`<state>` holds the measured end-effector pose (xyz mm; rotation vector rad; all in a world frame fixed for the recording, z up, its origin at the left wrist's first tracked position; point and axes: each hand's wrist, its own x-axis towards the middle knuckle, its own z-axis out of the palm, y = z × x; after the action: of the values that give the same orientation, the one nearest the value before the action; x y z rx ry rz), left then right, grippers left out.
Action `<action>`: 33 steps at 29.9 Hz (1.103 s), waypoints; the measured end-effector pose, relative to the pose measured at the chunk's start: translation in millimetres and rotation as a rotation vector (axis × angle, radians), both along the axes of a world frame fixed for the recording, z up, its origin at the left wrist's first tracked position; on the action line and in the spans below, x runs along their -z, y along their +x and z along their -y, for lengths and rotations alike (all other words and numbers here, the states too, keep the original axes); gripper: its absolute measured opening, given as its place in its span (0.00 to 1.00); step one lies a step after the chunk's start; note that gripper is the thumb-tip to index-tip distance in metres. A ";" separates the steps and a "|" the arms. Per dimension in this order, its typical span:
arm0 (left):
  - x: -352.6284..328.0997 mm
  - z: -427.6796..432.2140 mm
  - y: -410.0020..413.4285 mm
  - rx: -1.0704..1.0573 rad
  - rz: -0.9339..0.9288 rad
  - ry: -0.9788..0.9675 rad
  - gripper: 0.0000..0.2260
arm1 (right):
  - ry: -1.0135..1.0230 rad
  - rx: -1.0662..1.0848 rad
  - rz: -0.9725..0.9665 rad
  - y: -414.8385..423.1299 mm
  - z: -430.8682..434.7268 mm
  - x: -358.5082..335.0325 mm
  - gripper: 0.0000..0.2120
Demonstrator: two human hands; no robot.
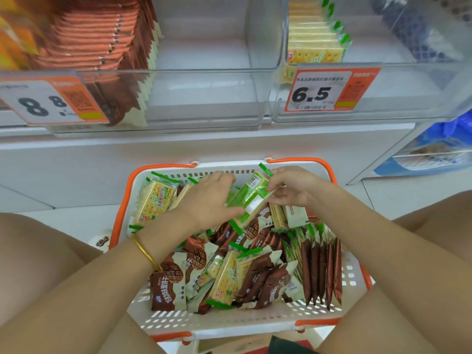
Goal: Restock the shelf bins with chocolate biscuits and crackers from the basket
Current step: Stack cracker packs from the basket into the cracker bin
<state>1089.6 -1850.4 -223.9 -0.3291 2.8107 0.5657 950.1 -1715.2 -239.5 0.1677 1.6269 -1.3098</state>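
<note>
Head view: cracker pack [251, 198] over basket [255, 319] (far half), long axis diagonal, upper end pointing up-right toward the shelf; left hand [207, 200] grips its lower side, right hand [293, 187] fingers pinch its upper edge.

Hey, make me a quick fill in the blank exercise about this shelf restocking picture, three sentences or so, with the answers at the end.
1. The left hand and right hand hold one cracker pack over the basket, whose handles are ___.
2. The price tag on the cracker bin reads ___.
3. The gold bracelet sits on the ___ wrist.
Answers: orange; 6.5; left.
</note>
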 end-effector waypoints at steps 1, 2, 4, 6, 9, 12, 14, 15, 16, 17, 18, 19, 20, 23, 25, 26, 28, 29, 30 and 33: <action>-2.9 -4.1 0.2 -0.012 -0.005 0.036 0.35 | -0.037 0.010 0.040 2.1 -2.3 -6.1 0.14; -4.0 -7.9 0.8 -0.015 -0.012 0.041 0.38 | -0.080 0.032 0.082 5.5 -4.0 -12.0 0.13; -5.7 -14.5 0.9 -0.018 -0.050 0.030 0.39 | -0.158 0.083 0.154 10.7 -5.3 -20.9 0.10; -11.6 -16.5 -0.8 -0.070 -0.093 0.103 0.33 | -0.193 0.065 0.154 14.5 -7.5 -31.1 0.05; -26.8 -5.7 -5.6 -0.297 0.065 0.570 0.19 | -0.099 -0.052 0.008 10.1 -13.7 -37.9 0.19; -41.4 9.0 -0.7 -0.490 0.205 1.073 0.11 | -0.091 -0.071 -0.121 8.2 -15.6 -39.9 0.20; -46.5 11.4 4.0 -0.450 0.222 1.152 0.10 | -0.162 -0.107 -0.126 11.4 -14.7 -41.6 0.15; -48.4 10.8 6.0 -0.417 0.231 1.174 0.11 | -0.199 -0.147 -0.131 14.1 -13.4 -43.4 0.12; -49.8 10.6 7.5 -0.396 0.235 1.197 0.12 | -0.225 -0.200 -0.149 16.8 -12.1 -45.1 0.09; -51.5 10.0 9.1 -0.381 0.240 1.214 0.12 | -0.236 -0.244 -0.173 18.9 -11.0 -47.1 0.05; -52.3 10.6 10.7 -0.374 0.246 1.223 0.11 | -0.236 -0.270 -0.195 20.5 -10.3 -49.2 0.02; -53.7 10.8 12.4 -0.371 0.248 1.230 0.11 | -0.239 -0.280 -0.210 22.2 -9.8 -52.0 0.00; -54.2 11.5 14.0 -0.371 0.242 1.231 0.11 | -0.244 -0.286 -0.216 22.9 -10.0 -55.2 0.01; -57.0 13.3 16.7 -0.394 0.192 1.166 0.14 | -0.265 -0.377 -0.248 24.9 -15.3 -69.6 0.04; -66.7 13.5 16.8 -0.374 0.165 1.088 0.15 | -0.251 -0.495 -0.362 28.2 -20.2 -84.0 0.12; -75.0 12.6 15.3 -0.327 0.175 1.057 0.14 | -0.239 -0.536 -0.443 29.5 -23.2 -94.5 0.14; -99.6 9.7 10.4 -0.204 0.183 0.999 0.13 | -0.229 -0.559 -0.596 29.2 -31.8 -122.7 0.11; -114.9 6.8 5.9 -0.163 0.139 0.969 0.13 | -0.233 -0.536 -0.652 26.8 -37.5 -139.2 0.10; -130.3 4.2 0.4 -0.149 0.055 0.942 0.10 | -0.250 -0.482 -0.694 22.9 -44.8 -155.9 0.10; -173.7 -5.9 -18.6 -0.237 -0.284 0.868 0.06 | -0.314 -0.166 -0.757 2.3 -70.7 -202.5 0.07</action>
<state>1071.0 -1844.5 -50.3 -0.4103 2.4516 1.8992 952.4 -1644.6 -37.0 -0.7198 1.9502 -1.5749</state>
